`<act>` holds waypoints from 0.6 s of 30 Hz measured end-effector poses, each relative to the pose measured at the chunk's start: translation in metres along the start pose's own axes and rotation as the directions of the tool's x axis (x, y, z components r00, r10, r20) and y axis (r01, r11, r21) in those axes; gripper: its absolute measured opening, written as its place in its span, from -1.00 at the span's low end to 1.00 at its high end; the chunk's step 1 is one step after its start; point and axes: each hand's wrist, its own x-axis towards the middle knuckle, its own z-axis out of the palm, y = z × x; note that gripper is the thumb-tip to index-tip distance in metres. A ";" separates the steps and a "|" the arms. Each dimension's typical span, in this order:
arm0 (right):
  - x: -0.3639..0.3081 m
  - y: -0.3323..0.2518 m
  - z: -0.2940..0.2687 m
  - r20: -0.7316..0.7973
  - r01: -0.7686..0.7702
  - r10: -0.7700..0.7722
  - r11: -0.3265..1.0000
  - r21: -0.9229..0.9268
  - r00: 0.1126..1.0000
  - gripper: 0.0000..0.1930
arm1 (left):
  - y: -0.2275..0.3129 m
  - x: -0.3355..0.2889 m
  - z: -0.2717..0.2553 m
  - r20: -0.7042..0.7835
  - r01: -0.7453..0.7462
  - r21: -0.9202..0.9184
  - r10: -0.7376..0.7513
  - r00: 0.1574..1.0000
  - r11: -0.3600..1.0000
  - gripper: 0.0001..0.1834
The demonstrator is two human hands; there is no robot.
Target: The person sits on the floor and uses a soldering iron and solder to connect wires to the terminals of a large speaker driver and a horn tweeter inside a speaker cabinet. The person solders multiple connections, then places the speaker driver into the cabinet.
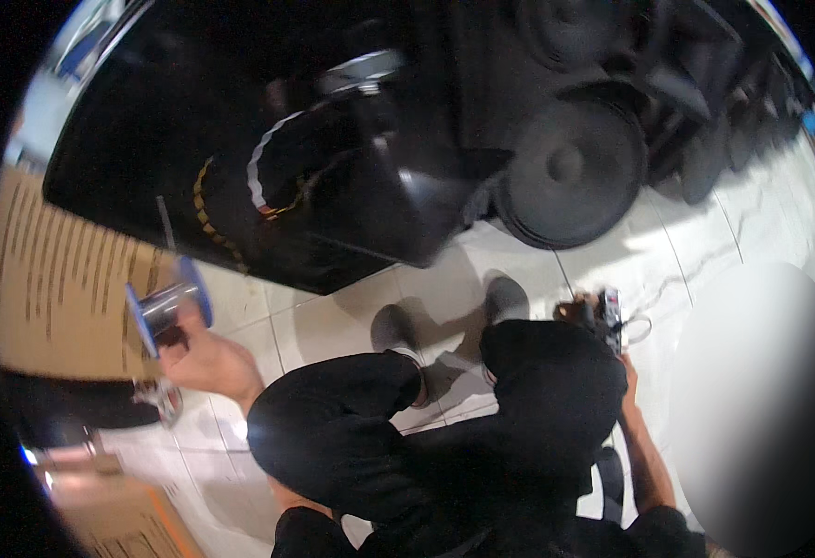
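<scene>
My left hand (205,358) is closed around a spool (167,307) with blue end flanges and a dark, shiny winding, held up at the left beside my knee. Motion smears both a little. On the right, my right hand (629,374) reaches past my other knee, which hides much of it. Its fingers seem closed on a small electronic part (609,312) with red and pale bits, and a thin pale wire loops off it. In front of me stands a large black cabinet (147,139), with a white cable (257,167) and a yellow-black cable (205,209) on it.
A round speaker (570,172) stands beyond my feet, with more dark speakers behind it. Cardboard (63,288) lies at the left, and a cardboard box (119,521) is at the lower left. White tiles (333,325) cover the floor. A pale blurred patch covers the right side.
</scene>
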 end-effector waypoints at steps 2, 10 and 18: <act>0.007 0.016 0.018 -0.022 0.320 -0.328 0.933 -0.166 0.944 -0.54 | -0.007 -0.011 -0.011 -0.057 0.176 -0.077 -0.181 0.982 0.981 -0.71; 0.009 0.023 0.020 0.124 0.052 -0.044 0.997 -0.065 0.991 -0.69 | -0.136 -0.102 -0.095 -0.059 0.475 0.172 -0.472 0.880 0.863 -0.71; 0.030 -0.006 -0.002 0.143 0.115 -0.090 0.978 -0.174 0.986 -0.72 | -0.266 -0.242 -0.147 -0.205 0.885 0.462 -0.964 0.171 0.059 -0.50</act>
